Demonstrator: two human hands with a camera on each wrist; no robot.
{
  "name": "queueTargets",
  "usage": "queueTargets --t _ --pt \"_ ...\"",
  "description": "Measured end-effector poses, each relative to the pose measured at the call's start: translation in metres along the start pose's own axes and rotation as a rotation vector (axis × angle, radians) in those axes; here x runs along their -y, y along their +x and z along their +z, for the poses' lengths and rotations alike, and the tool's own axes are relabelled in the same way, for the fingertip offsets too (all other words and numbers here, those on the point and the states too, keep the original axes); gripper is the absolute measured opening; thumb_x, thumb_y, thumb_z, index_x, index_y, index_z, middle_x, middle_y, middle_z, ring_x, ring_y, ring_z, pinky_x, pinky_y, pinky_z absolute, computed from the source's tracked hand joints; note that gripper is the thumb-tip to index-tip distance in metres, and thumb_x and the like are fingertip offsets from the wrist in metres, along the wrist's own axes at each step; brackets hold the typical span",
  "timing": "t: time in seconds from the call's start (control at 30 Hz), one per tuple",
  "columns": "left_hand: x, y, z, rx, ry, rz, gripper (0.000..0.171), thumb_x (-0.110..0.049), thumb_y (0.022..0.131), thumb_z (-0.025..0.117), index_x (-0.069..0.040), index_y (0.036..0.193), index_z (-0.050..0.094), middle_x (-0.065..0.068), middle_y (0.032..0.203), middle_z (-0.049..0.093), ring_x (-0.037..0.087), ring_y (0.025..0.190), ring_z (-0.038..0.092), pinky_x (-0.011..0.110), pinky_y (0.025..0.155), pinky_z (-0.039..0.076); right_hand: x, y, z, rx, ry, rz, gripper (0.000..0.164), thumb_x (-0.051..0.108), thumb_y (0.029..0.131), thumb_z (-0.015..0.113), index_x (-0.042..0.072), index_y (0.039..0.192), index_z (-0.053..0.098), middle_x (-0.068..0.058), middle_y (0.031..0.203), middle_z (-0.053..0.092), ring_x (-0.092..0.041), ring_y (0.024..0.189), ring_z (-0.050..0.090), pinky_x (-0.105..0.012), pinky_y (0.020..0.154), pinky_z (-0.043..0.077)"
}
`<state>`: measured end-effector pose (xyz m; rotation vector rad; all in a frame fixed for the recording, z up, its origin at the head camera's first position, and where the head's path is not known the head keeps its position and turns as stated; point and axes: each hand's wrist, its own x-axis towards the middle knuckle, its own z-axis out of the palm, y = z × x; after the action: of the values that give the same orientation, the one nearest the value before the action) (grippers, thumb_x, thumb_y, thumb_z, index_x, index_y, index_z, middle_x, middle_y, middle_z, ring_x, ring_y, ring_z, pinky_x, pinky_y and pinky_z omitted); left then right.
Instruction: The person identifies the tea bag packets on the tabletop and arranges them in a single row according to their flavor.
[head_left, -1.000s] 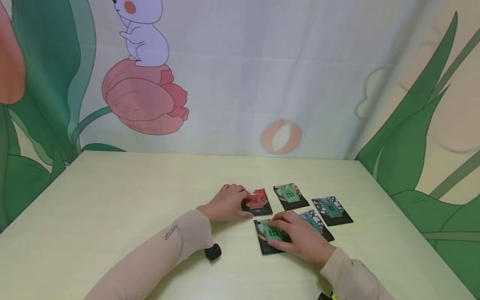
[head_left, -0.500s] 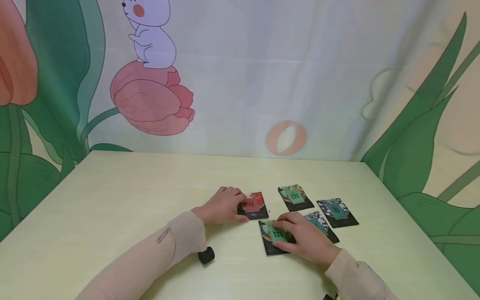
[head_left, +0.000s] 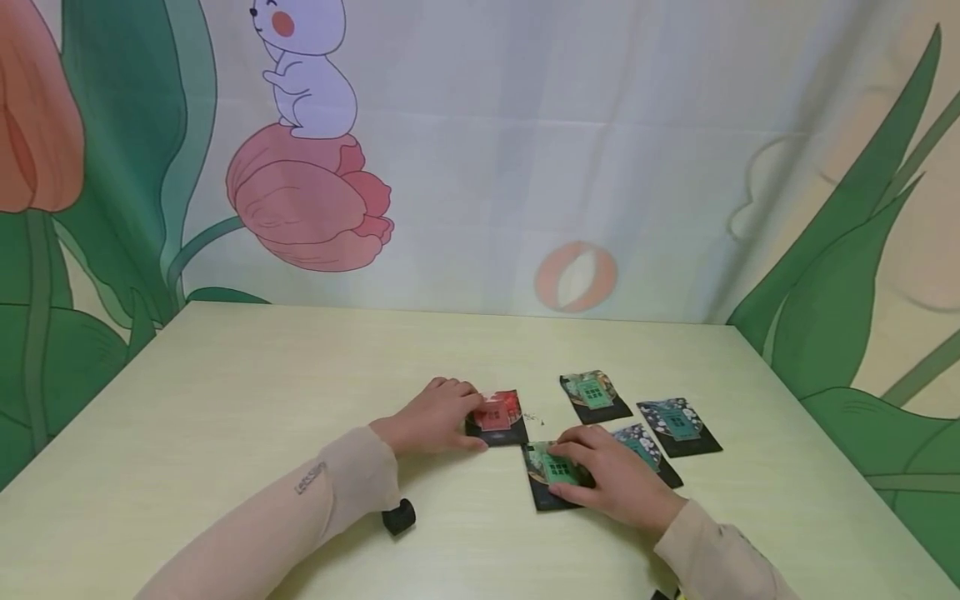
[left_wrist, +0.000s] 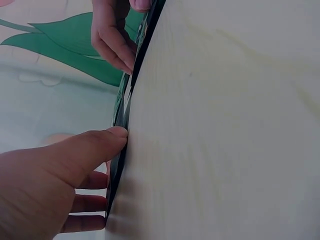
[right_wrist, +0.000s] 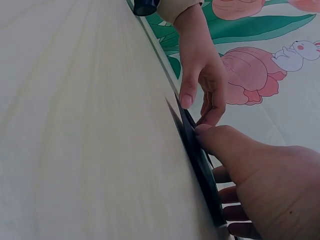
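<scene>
My left hand [head_left: 435, 418] lies at the left side of a small flat red-and-black packet [head_left: 498, 417], fingertips on its upper left and thumb along its near edge. In the left wrist view the left thumb [left_wrist: 95, 147] rests on the packet's dark edge, fingers stretched beyond it. My right hand [head_left: 611, 475] rests on a green-and-black packet [head_left: 542, 477] just nearer to me, fingertips on its green label and thumb near its lower edge. The hand hides that packet's right part. The red packet's near right corner comes close to the green packet's top left corner.
Behind my right hand lies a blue flowered packet [head_left: 641, 446], partly hidden. Another blue packet [head_left: 678, 427] is to its right, and a second green packet [head_left: 596, 396] lies farther back. All are on a pale table [head_left: 262, 400] before a printed curtain [head_left: 465, 167].
My left hand has slid the red packet to the left and toward me, apart from the far green packet. Small dark specks now show beside it. The right hand stays on its packet.
</scene>
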<state>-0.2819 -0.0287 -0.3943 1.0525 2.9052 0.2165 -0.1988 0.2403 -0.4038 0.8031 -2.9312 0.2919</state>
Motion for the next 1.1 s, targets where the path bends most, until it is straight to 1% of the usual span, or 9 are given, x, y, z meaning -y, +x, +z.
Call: queueTargets --t 0.4,0.63,0.83,1.1 --pt "0.005 -0.015 -0.003 0.015 0.005 0.008 0.064 -0.053 0.083 0.068 -0.012 0.13 0.057 0.006 0.133 0.057 0.024 0.127 0.049 0.043 0.115 0.031 0.002 -0.001 -0.001 -0.002 -0.02 0.005 0.05 0.054 0.087 0.062 0.021 0.124 0.064 0.002 0.122 0.058 -0.017 0.112 0.055 -0.039 0.094 0.051" --pt "0.009 -0.024 -0.003 0.019 0.028 0.018 0.064 -0.052 0.083 0.069 -0.011 0.13 0.058 0.007 0.132 0.058 0.024 0.126 0.05 0.042 0.115 0.032 0.002 0.0 0.0 0.006 -0.011 0.009 0.05 0.055 0.087 0.061 0.021 0.124 0.065 0.003 0.122 0.058 -0.016 0.111 0.055 -0.039 0.093 0.052" --pt "0.008 -0.034 -0.006 0.024 0.03 0.023 0.062 -0.05 0.083 0.069 -0.009 0.128 0.059 0.008 0.131 0.059 0.025 0.125 0.051 0.042 0.113 0.034 0.002 0.0 0.0 0.002 -0.008 0.004 0.05 0.054 0.087 0.061 0.021 0.124 0.064 0.003 0.123 0.058 -0.016 0.111 0.055 -0.039 0.093 0.052" --pt "0.008 -0.044 -0.006 0.004 0.045 0.047 0.056 -0.048 0.084 0.07 -0.008 0.122 0.062 0.008 0.126 0.061 0.025 0.119 0.054 0.041 0.108 0.04 0.001 -0.001 0.001 -0.006 -0.003 -0.004 0.05 0.053 0.087 0.062 0.021 0.124 0.064 0.002 0.123 0.058 -0.016 0.111 0.055 -0.039 0.093 0.052"
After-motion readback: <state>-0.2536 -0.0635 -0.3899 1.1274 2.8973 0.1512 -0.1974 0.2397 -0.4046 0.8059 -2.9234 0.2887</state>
